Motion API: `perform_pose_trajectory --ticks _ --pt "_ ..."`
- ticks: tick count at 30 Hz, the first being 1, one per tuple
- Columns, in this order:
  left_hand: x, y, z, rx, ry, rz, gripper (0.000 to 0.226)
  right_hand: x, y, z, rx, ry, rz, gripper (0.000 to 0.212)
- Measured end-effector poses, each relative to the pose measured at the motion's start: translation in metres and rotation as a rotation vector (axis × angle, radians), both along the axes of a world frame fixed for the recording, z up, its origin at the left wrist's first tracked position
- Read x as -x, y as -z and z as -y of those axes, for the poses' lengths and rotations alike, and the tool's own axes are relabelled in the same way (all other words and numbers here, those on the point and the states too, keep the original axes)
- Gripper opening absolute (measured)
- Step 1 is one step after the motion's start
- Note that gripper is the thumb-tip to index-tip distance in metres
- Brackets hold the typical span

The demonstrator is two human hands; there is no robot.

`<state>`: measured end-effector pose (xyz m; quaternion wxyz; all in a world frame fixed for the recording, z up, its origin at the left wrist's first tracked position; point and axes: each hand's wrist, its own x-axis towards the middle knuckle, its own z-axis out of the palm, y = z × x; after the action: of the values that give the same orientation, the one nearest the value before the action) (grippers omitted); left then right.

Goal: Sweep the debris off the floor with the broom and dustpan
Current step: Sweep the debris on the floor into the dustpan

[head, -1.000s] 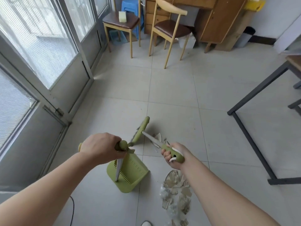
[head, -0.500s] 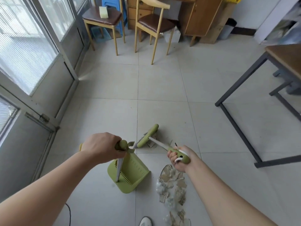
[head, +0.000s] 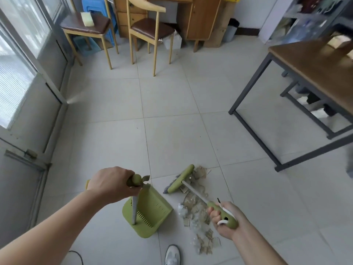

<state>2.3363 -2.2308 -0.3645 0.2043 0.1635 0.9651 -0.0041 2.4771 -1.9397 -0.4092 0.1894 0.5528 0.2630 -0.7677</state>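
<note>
A green dustpan (head: 150,215) stands on the pale tiled floor, its grey pole rising to a green knob gripped by my left hand (head: 112,185). My right hand (head: 222,219) is closed around the green handle of a short broom. The broom's green head (head: 180,179) rests on the floor beyond the dustpan's right side, at the far end of the debris. The debris (head: 198,217), scraps of brown paper and clear plastic, lies in a strip from the broom head back toward my white shoe (head: 172,255), right of the dustpan.
Two wooden chairs (head: 150,29) and a wooden cabinet (head: 204,18) stand at the far wall. A table with a dark metal frame (head: 254,131) occupies the right. Grey doors with glass panes (head: 28,77) line the left. A thin black cable (head: 78,255) lies by my left arm.
The broom head has moved right and nearer, onto the far end of the debris. My right hand shifted right. The view tilted so more of the table shows; dustpan and left hand stayed put.
</note>
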Motion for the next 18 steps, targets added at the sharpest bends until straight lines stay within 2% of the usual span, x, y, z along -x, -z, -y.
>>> perform_pose_trajectory --ticks 10,18 --pt "-0.005 -0.004 0.003 0.005 0.091 -0.008 0.041 -0.055 -0.01 0.011 0.012 0.143 0.013 0.026" --pt "0.006 -0.005 -0.001 0.011 0.127 -0.025 0.041 -0.05 -0.03 0.001 0.052 0.167 -0.035 0.02"
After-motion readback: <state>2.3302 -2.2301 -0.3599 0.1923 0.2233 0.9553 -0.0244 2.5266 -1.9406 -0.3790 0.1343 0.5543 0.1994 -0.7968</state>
